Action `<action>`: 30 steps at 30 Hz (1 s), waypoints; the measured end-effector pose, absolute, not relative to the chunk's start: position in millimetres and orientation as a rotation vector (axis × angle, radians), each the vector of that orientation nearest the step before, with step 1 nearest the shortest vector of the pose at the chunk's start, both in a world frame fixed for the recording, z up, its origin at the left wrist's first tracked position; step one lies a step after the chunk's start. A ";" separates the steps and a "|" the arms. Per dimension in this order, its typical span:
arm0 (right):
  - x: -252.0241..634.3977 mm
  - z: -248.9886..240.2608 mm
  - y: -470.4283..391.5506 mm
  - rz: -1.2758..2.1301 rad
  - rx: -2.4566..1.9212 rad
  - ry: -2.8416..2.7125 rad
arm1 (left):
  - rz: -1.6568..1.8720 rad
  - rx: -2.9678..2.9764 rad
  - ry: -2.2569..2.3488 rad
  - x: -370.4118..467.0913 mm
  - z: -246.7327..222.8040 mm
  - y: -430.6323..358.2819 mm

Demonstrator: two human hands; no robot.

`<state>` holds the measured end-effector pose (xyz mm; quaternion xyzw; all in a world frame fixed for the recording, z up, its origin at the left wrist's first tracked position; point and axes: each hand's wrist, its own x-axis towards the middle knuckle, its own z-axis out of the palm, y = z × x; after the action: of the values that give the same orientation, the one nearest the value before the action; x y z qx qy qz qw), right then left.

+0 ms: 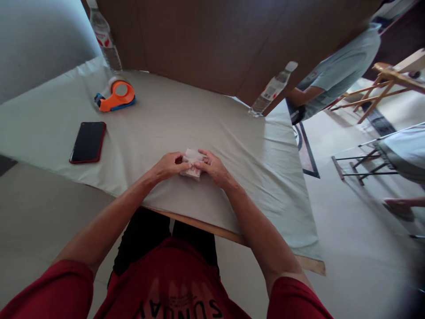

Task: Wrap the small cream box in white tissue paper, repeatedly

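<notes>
A small white packet with reddish print [192, 171] is held between my two hands, just above or on the covered table [159, 115] near its front edge. It looks like a tissue pack, but its kind is not certain. My left hand [171, 165] pinches the packet's left side with thumb and fingers. On the opposite side my right hand [212, 166] grips it, the thumb lying over its front face. A pale, thin sheet [193, 155] shows at the packet's top, between the fingers. Parts of the packet are hidden by both thumbs.
An orange tape dispenser [121, 95] and a dark phone with a red edge [88, 142] lie to the left. Water bottles stand at the back left [104, 37] and back right [274, 91] against a brown board [199, 40]. Beyond the right edge are people and a folding stool [368, 161].
</notes>
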<state>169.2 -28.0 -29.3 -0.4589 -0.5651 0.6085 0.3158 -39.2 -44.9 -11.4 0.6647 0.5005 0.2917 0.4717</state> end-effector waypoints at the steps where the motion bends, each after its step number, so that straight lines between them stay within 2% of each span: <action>1: 168.8 -28.9 -29.5 1.605 -1.214 -1.493 | 0.730 1.589 1.182 -39.2 -13.5 -45.4; 7: 168.2 -36.0 -35.5 1.398 -1.236 -1.606 | 0.898 1.340 1.164 -33.7 -31.1 -47.3; 11: 168.1 -44.4 -34.4 1.374 -1.173 -1.542 | 0.910 1.283 1.139 -32.4 -33.0 -49.2; 30: 168.3 -45.0 -37.3 1.221 -1.183 -1.647 | 0.912 1.402 1.158 -31.4 -37.8 -53.2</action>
<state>168.3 -37.3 -45.0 -0.4627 -0.6442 0.4778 0.3778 -31.4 -53.2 -37.8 0.5864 0.4841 0.3811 0.5259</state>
